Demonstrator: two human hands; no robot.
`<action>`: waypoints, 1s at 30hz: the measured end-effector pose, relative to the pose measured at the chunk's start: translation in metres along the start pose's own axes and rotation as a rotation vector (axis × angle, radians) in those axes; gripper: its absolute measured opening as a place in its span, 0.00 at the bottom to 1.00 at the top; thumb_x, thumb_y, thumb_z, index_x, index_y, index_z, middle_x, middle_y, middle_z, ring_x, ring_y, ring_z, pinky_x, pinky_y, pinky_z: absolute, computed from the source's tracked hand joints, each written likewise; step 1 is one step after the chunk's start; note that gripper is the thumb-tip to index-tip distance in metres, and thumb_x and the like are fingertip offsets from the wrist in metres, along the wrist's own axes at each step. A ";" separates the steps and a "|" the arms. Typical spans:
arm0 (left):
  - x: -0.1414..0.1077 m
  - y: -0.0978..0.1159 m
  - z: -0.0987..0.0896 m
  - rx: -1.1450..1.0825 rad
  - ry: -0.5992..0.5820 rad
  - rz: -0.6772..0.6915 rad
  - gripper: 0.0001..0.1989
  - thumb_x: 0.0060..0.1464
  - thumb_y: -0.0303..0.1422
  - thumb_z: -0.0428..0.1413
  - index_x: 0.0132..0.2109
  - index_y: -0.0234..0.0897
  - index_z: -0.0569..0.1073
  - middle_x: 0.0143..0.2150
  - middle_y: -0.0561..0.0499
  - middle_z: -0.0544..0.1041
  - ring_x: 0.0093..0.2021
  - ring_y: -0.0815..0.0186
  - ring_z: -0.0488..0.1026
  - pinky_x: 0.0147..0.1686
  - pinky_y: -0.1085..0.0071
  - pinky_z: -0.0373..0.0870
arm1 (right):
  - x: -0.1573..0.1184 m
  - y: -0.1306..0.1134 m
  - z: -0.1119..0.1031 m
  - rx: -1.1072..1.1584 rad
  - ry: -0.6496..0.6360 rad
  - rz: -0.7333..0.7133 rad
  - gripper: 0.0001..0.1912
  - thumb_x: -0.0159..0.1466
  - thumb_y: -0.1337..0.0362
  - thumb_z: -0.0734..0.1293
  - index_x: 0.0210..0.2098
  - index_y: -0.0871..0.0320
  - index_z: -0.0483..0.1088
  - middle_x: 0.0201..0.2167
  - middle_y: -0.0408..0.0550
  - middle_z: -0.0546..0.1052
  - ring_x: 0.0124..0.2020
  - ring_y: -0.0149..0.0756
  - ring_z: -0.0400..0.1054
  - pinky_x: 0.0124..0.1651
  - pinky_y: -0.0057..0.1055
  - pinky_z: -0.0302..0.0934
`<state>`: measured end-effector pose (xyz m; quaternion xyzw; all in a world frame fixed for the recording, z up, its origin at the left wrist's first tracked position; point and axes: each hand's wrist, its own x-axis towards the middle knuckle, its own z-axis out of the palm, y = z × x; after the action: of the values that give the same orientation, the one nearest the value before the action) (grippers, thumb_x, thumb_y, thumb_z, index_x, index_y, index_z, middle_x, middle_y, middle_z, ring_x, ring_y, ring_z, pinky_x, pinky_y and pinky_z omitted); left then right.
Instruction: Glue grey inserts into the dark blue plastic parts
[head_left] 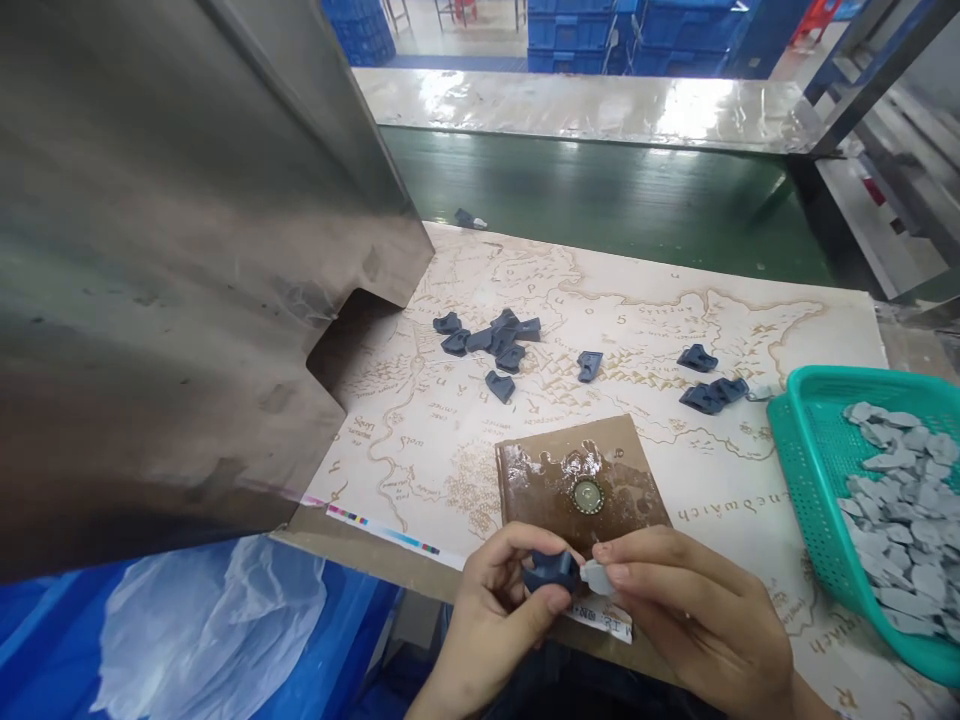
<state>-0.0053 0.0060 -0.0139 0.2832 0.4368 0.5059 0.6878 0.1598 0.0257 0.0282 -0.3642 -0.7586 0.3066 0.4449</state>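
Observation:
Between its thumb and fingers, my left hand (pixel 504 610) grips a dark blue plastic part (pixel 550 571). My right hand (pixel 697 605) pinches a small light grey piece (pixel 598 577), its narrow end held up against the right side of the blue part; whether it sits inside cannot be made out. Just beyond the hands lies a brown board (pixel 637 480) with a wet-looking surface and a round metal disc (pixel 588 495) in it. A loose cluster of similar blue parts (pixel 501 335) rests farther off on the map-printed sheet (pixel 450 440).
At right a green basket (pixel 806 500) holds many grey pieces (pixel 907 520). More blue parts (pixel 712 394) lie near it. A metal housing (pixel 225 250) stands at left. Across the back runs a green conveyor belt (pixel 600 195), with a blue part (pixel 465 218) at its edge.

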 end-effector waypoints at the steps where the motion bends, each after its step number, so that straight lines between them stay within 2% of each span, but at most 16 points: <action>1: 0.001 0.001 0.002 0.042 -0.008 0.098 0.09 0.44 0.36 0.66 0.33 0.39 0.76 0.31 0.50 0.79 0.27 0.71 0.74 0.22 0.82 0.68 | 0.000 0.000 0.000 -0.009 0.022 0.017 0.18 0.61 0.77 0.64 0.48 0.55 0.71 0.37 0.49 0.78 0.37 0.30 0.74 0.39 0.22 0.71; 3: 0.005 0.001 0.004 0.138 -0.027 0.308 0.06 0.46 0.32 0.64 0.33 0.40 0.76 0.33 0.50 0.80 0.34 0.67 0.77 0.29 0.79 0.72 | 0.000 0.001 0.001 -0.021 0.061 0.052 0.16 0.61 0.76 0.65 0.46 0.55 0.72 0.35 0.48 0.78 0.35 0.30 0.74 0.37 0.21 0.71; 5: 0.007 -0.001 0.004 0.234 -0.022 0.475 0.05 0.48 0.29 0.63 0.34 0.41 0.75 0.34 0.50 0.80 0.34 0.68 0.78 0.30 0.78 0.74 | 0.000 0.001 0.001 -0.016 0.081 0.077 0.13 0.61 0.74 0.65 0.44 0.54 0.73 0.34 0.47 0.78 0.34 0.30 0.74 0.36 0.21 0.70; 9: 0.008 -0.006 0.003 0.346 0.041 0.652 0.04 0.50 0.29 0.61 0.34 0.40 0.73 0.33 0.49 0.80 0.34 0.66 0.78 0.31 0.74 0.75 | 0.000 0.000 0.000 0.007 0.067 0.091 0.09 0.62 0.71 0.66 0.41 0.55 0.73 0.32 0.47 0.78 0.32 0.30 0.74 0.35 0.21 0.70; 12: 0.007 -0.008 0.001 0.377 0.048 0.704 0.04 0.50 0.28 0.61 0.35 0.40 0.73 0.33 0.50 0.80 0.34 0.66 0.78 0.33 0.71 0.76 | 0.001 0.000 0.000 0.005 0.059 0.081 0.08 0.63 0.69 0.66 0.41 0.56 0.73 0.31 0.48 0.78 0.32 0.30 0.74 0.34 0.21 0.71; 22: 0.008 -0.011 -0.002 0.410 -0.050 0.765 0.07 0.53 0.26 0.59 0.39 0.41 0.73 0.35 0.50 0.80 0.35 0.66 0.77 0.36 0.69 0.75 | 0.001 -0.001 0.003 -0.004 0.032 0.083 0.08 0.64 0.68 0.65 0.41 0.55 0.73 0.31 0.48 0.77 0.32 0.30 0.74 0.33 0.22 0.71; 27: 0.009 -0.012 -0.004 0.443 -0.072 0.819 0.10 0.52 0.24 0.59 0.41 0.40 0.73 0.36 0.49 0.81 0.35 0.66 0.77 0.35 0.68 0.76 | 0.000 0.001 -0.002 0.010 -0.068 0.070 0.09 0.63 0.72 0.64 0.43 0.57 0.72 0.33 0.48 0.77 0.35 0.29 0.73 0.37 0.20 0.70; 30: 0.010 -0.007 -0.003 0.501 -0.077 0.891 0.10 0.52 0.25 0.59 0.42 0.41 0.74 0.34 0.48 0.81 0.31 0.65 0.78 0.29 0.69 0.77 | 0.000 0.001 -0.007 0.061 -0.153 0.063 0.12 0.62 0.73 0.65 0.45 0.56 0.71 0.34 0.48 0.76 0.36 0.29 0.72 0.38 0.21 0.70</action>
<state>-0.0037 0.0128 -0.0245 0.6165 0.3557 0.6189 0.3322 0.1661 0.0273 0.0301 -0.3496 -0.7688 0.3704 0.3868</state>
